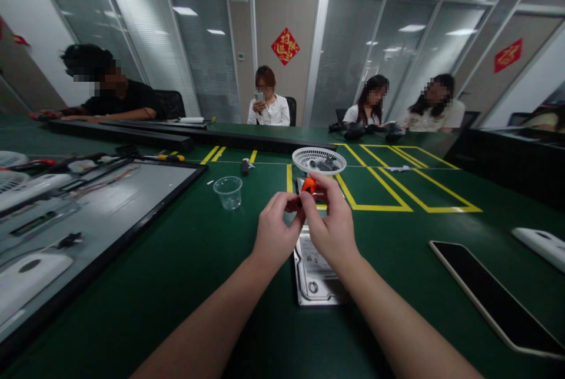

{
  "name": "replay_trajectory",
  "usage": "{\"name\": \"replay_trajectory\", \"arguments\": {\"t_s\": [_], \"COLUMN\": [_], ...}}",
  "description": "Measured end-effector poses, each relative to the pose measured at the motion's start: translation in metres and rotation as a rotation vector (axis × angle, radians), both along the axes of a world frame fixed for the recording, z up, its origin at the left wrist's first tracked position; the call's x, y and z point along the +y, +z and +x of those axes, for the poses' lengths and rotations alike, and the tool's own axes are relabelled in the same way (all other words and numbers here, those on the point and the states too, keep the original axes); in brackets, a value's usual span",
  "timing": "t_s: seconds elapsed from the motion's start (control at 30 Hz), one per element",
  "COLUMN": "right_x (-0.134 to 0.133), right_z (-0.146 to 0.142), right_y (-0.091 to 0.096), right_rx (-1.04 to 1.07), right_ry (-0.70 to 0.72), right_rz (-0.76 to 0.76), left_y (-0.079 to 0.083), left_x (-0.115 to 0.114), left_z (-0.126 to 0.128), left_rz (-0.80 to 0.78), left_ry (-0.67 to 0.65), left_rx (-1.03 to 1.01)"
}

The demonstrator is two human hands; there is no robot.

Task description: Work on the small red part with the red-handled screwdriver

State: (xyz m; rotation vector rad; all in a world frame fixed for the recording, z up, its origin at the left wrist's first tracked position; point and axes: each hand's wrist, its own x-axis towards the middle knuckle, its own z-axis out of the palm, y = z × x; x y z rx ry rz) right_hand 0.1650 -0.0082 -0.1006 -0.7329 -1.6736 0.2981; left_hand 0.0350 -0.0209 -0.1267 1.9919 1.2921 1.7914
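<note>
My left hand [276, 232] and my right hand [331, 223] meet above the green table, both pinched on a small orange tool [308, 185] whose tip shows between the fingers. Its shape below the fingers is hidden. Directly under the hands lies a silver hard drive [314, 276], flat on the table. Just beyond the hands stands a white round basket [318, 160] with dark small parts in it. A clear plastic cup [228, 192] stands to the left of the hands.
A large black-framed panel [101, 214] with loose parts lies at the left. A phone [494, 296] lies face up at the right, a white device [541, 243] beyond it. Yellow tape boxes [397, 185] mark the table. Several people sit along the far side.
</note>
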Motion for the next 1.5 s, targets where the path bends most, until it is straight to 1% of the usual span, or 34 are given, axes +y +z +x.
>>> {"name": "replay_trajectory", "arguments": {"t_s": [0.17, 0.3, 0.4, 0.6, 0.73, 0.83, 1.03, 1.3, 1.5], "right_x": [-0.0006, 0.0005, 0.0002, -0.0017, -0.0004, -0.0007, -0.0037, -0.0002, -0.0027], "right_z": [0.0002, 0.0001, 0.0002, -0.0001, -0.0005, -0.0005, -0.0004, 0.0003, -0.0004], "right_y": [-0.0013, -0.0008, 0.0002, 0.0011, 0.0004, 0.0006, 0.0013, -0.0004, 0.0008], "right_rx": [-0.011, -0.012, -0.019, -0.021, -0.012, -0.025, -0.018, -0.028, -0.034], "right_ry": [0.023, 0.009, -0.016, 0.019, -0.001, -0.021, 0.013, -0.022, 0.008], "right_rz": [0.005, 0.017, 0.027, 0.028, 0.029, 0.040, 0.015, 0.023, 0.051], "left_y": [0.0006, 0.0003, 0.0000, 0.0002, -0.0002, -0.0006, 0.0003, -0.0039, -0.0027], "left_x": [-0.0005, 0.0006, 0.0011, 0.0002, -0.0003, -0.0004, -0.0006, 0.0005, 0.0006], "left_z": [0.0010, 0.0015, 0.0008, 0.0009, 0.0011, 0.0001, 0.0011, 0.0010, 0.0012], "left_rz": [0.003, 0.009, 0.007, -0.003, 0.011, 0.003, -0.003, 0.004, -0.019], "left_ry": [-0.033, -0.008, 0.005, -0.023, 0.008, 0.023, -0.027, 0.006, -0.035], "left_rx": [0.009, -0.033, -0.018, 0.013, -0.025, -0.016, 0.020, -0.015, -0.011]}}
